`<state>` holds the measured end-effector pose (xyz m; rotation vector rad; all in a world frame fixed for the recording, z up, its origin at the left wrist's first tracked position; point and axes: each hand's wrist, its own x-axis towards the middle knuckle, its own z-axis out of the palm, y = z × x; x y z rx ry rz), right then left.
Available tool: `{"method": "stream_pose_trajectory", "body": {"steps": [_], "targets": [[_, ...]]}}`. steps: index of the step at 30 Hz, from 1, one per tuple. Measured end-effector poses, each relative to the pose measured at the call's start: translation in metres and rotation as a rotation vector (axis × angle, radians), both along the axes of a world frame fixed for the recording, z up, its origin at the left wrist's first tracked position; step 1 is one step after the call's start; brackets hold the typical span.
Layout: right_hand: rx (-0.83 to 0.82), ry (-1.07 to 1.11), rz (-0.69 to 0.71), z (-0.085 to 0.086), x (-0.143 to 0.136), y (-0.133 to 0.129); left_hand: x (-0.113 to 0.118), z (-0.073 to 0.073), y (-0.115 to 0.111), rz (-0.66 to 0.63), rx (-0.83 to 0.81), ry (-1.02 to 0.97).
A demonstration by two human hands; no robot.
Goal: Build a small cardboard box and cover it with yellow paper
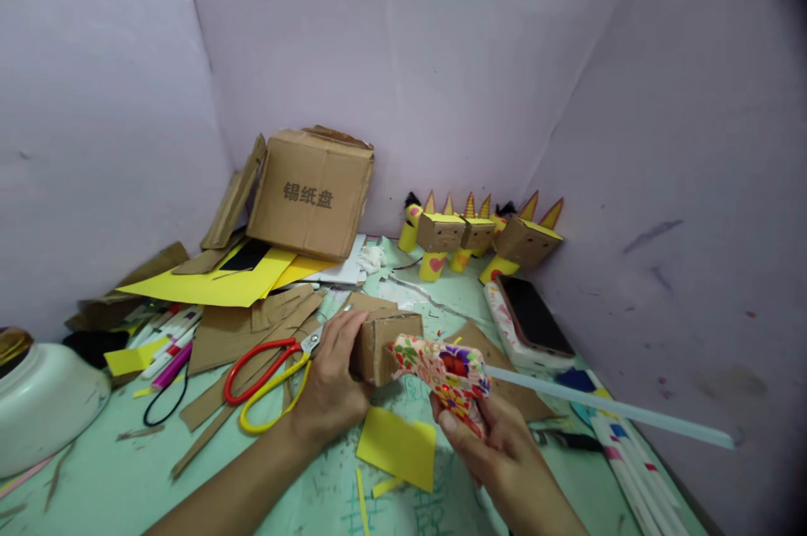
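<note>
My left hand (pixel 334 385) is closed on the left side of a small brown cardboard box (pixel 397 330) near the middle of the table. My right hand (pixel 498 444) is wrapped round the handle of a flower-patterned glue gun (pixel 447 368), with a long translucent glue stick (pixel 611 408) sticking out of its rear to the right. The gun's tip meets or nearly touches the box's right face. Just left of my left hand are scissors (pixel 265 385) with one red and one yellow handle. A yellow paper piece (pixel 397 448) lies below the box.
Cardboard scraps (pixel 220 338), yellow sheets (pixel 202 284) and markers (pixel 167 351) lie left, near a white bowl (pixel 50 402). A large carton (pixel 308 196) leans at the back. Small cardboard-headed figures (pixel 441 233) stand back right, behind a phone (pixel 535 316). More markers (pixel 636 469) lie right.
</note>
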<state>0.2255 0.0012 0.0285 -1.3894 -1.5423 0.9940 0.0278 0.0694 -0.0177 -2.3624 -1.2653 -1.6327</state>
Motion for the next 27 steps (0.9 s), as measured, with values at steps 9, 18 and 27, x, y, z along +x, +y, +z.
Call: {"method": "stream_pose_trajectory", "body": {"steps": [9,18,27], "targets": [[0.006,-0.01,0.005,-0.0011,-0.0015,-0.0032,0.0017,0.0051,-0.0007,-0.01,0.032,0.049],[-0.013,0.028,-0.048,-0.0029,-0.0041,-0.0039,-0.0002,0.0031,-0.0007,-0.009,0.013,0.053],[-0.029,0.04,0.087,0.002,-0.0027,-0.0014,-0.0019,0.0078,0.0008,0.024,-0.034,0.03]]}}
